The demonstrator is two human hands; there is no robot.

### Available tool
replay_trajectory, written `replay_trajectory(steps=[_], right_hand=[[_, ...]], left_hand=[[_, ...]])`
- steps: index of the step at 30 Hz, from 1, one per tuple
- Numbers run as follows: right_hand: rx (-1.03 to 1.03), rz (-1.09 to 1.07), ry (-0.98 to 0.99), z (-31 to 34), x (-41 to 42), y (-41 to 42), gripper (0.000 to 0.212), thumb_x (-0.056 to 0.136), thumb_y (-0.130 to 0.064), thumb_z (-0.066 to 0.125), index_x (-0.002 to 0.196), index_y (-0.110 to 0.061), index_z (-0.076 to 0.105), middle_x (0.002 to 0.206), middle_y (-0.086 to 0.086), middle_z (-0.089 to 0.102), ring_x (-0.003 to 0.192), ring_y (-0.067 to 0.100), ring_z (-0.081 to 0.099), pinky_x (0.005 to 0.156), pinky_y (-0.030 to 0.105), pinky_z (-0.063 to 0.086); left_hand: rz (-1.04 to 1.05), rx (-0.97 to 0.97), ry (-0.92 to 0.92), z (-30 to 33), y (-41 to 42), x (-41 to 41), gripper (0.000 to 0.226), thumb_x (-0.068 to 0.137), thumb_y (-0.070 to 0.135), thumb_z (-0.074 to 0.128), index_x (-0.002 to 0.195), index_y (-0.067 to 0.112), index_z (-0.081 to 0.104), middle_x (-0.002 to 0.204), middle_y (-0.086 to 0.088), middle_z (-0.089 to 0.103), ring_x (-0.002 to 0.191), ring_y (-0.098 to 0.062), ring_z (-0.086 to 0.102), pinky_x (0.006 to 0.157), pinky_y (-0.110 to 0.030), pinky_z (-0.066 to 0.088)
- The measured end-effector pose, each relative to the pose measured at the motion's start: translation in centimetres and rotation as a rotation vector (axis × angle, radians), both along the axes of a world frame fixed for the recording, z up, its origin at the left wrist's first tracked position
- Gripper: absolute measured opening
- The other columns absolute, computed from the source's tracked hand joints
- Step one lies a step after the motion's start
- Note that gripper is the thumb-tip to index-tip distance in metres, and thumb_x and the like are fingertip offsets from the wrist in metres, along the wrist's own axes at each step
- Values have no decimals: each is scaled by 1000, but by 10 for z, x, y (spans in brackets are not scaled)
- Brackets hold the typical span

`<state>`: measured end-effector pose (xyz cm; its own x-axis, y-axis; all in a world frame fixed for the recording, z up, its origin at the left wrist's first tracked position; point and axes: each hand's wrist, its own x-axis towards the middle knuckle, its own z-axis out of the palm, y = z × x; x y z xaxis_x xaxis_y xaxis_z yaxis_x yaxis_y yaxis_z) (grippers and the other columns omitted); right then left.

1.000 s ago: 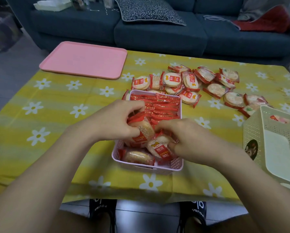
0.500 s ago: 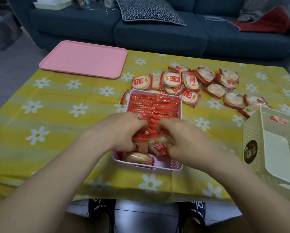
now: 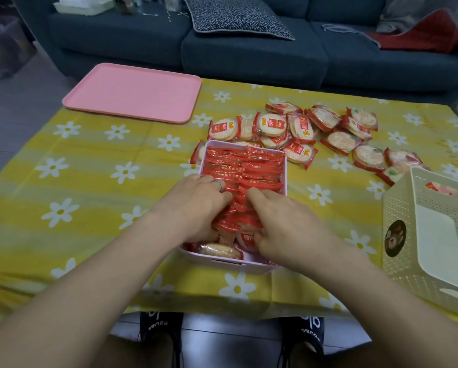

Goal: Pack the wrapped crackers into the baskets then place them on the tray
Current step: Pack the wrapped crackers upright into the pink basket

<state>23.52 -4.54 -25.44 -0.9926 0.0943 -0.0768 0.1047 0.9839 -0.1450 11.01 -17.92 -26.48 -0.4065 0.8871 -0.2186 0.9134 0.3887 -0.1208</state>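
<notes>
Both hands now deeper in pink basket point(image 3: 285, 166); left hand point(image 3: 196, 205), right hand point(image 3: 281, 224) curl onto upright crackers point(image 3: 238, 208). Squeeze rows together, seat flat pack point(image 3: 220, 251) nearest wrists.

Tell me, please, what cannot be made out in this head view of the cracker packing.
- Fingers of the left hand and right hand: curled down among the packets, so what each grips is hidden.
- Near end of the pink basket: the packets there are covered by both hands.
- Cream basket: cut off by the right edge, so most of its contents are unseen.
- Print on the loose crackers: too small to read.
</notes>
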Motion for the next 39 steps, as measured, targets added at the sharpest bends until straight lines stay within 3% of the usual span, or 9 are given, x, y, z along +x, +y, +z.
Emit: replay_trajectory(steps=[2, 6, 10, 12, 15, 19, 24, 29, 39], right_hand=[[34, 16, -2, -4, 1, -4, 43, 84, -28, 59, 122, -20, 41, 113, 3, 53, 103, 29, 58, 71, 36, 44], [68, 50, 38, -9, 0, -5, 36, 87, -31, 59, 117, -17, 46, 109, 4, 57, 99, 30, 59, 71, 40, 48], [-21, 52, 23, -6, 4, -1, 31, 92, -33, 52, 119, -18, 49, 114, 2, 57, 105, 29, 59, 77, 41, 50], [-73, 62, 15, -4, 7, 1, 30, 92, -30, 53, 119, -19, 54, 112, 1, 55, 104, 27, 59, 80, 42, 50], [-110, 87, 17, 0, 12, 8, 27, 85, -18, 58, 113, -18, 58, 107, -1, 53, 101, 26, 58, 79, 42, 50], [-21, 76, 99, -4, 11, 12, 22, 80, -12, 60, 102, -17, 57, 99, 3, 56, 92, 29, 58, 70, 42, 48], [183, 19, 144, -20, 4, 9, 23, 69, -14, 68, 87, -17, 55, 81, 5, 62, 78, 32, 58, 64, 41, 46], [271, 2, 148, -24, 3, 4, 34, 62, -20, 75, 87, -14, 54, 85, 9, 58, 79, 31, 54, 65, 41, 42], [319, -7, 102, -31, 1, -1, 39, 63, -24, 76, 93, -14, 53, 90, 8, 56, 80, 29, 51, 65, 40, 38]], left_hand=[[-10, -9, -2, 1, 0, -2, 49, 80, 53, 67, 121, 27, 59, 118, 3, 55, 114, -22, 51, 93, -34, 37], [-30, -6, 4, 1, -5, -6, 36, 80, 48, 67, 109, 27, 66, 110, 5, 56, 109, -21, 54, 90, -34, 39], [-25, -14, -12, -1, -6, -8, 30, 80, 47, 67, 103, 27, 65, 104, 5, 53, 107, -20, 54, 88, -34, 39], [-4, -15, -28, 1, -8, -14, 22, 79, 45, 69, 88, 29, 58, 94, 6, 47, 102, -21, 56, 85, -34, 40], [27, -30, -59, 3, -10, -17, 32, 78, 43, 72, 77, 27, 44, 90, 7, 43, 96, -23, 57, 78, -34, 41], [23, -3, -21, 2, -8, -13, 26, 77, 42, 71, 90, 26, 57, 95, 4, 47, 101, -23, 56, 80, -34, 39], [-23, 73, 108, -5, -5, -8, 62, 72, 49, 71, 121, 22, 43, 121, 3, 50, 114, -21, 48, 95, -34, 35], [-12, 81, 202, -20, -4, -7, 85, 67, 67, 69, 128, 16, 36, 128, -3, 45, 115, -25, 44, 96, -38, 35], [12, 147, 232, -22, -6, -2, 85, 66, 64, 72, 126, 14, 38, 127, -5, 45, 113, -25, 47, 92, -37, 40]])
